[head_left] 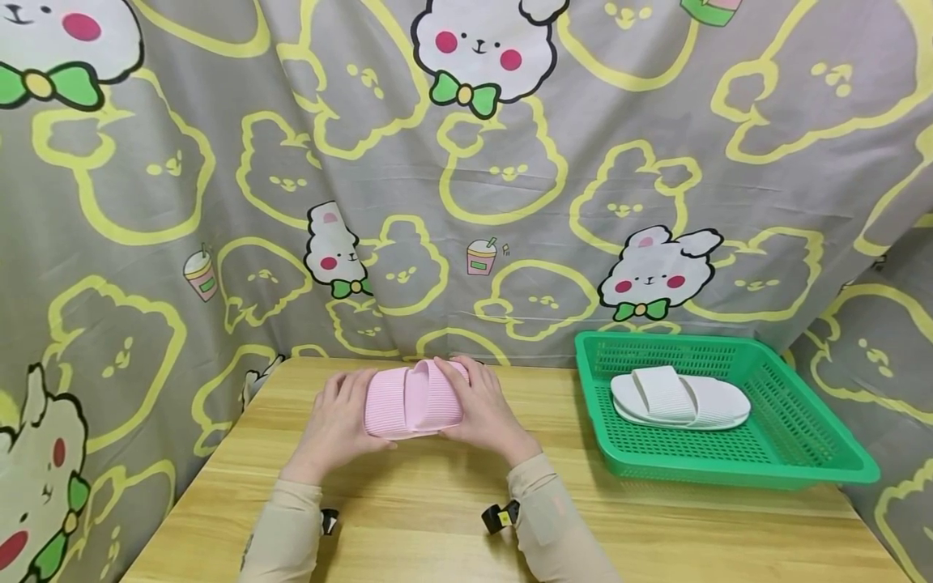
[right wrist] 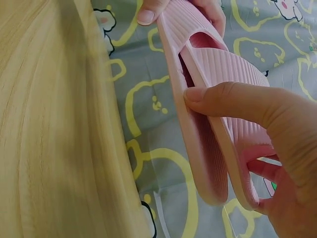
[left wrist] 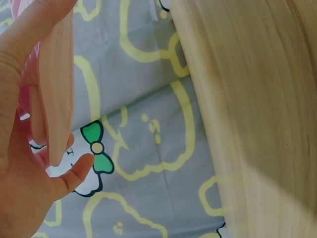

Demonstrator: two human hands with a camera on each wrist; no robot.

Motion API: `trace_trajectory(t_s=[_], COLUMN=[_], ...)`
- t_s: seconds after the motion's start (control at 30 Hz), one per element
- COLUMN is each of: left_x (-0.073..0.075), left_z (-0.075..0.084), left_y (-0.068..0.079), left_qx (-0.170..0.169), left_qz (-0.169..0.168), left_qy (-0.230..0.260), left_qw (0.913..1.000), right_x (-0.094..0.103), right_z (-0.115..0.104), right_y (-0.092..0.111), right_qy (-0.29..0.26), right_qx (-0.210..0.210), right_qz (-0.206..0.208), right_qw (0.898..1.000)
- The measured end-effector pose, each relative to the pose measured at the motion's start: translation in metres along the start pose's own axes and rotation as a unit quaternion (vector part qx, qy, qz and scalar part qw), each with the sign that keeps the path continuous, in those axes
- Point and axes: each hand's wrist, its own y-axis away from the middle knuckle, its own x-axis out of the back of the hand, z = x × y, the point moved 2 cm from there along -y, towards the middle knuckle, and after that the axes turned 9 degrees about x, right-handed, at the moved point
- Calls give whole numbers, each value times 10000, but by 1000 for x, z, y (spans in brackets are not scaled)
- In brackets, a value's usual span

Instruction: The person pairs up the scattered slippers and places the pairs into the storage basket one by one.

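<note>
A pair of pink ribbed slippers [head_left: 386, 402] is held up over the wooden table, one slipper fitted against the other with their straps overlapping. My left hand [head_left: 338, 421] grips one end of the pair, and the right hand [head_left: 488, 413] grips the opposite end. In the right wrist view, the right thumb [right wrist: 208, 99] presses the side edge of the pink slippers [right wrist: 237, 74], and the soles are slightly apart at the near end. The left wrist view catches only a sole edge [left wrist: 57, 89] beside the left hand [left wrist: 20, 163]; the rest is cut off.
To the right on the table [head_left: 430, 534] stands a green mesh basket [head_left: 743, 471], holding a pair of white slippers [head_left: 663, 395]. A patterned grey curtain [head_left: 437, 283] hangs along the table's back edge and at both sides.
</note>
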Motion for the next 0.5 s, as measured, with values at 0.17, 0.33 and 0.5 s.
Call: trace_trajectory(t_s=[0.17,0.33,0.5], left_x=[0,0,-2], left_z=[2,2,1], left_y=[0,1,1], left_qx=[7,38,138], left_qz=[-60,-57,-156], left_qy=[-61,-42,-42], left_qw=[10000,10000,9998], right_x=[0,0,0], right_z=[-1,-1,2], right_y=[0,1,1], right_qy=[-59,-88,-78], right_qx=[55,56,-12], right_qz=[49,127,36], right_qw=[10000,9999,10000])
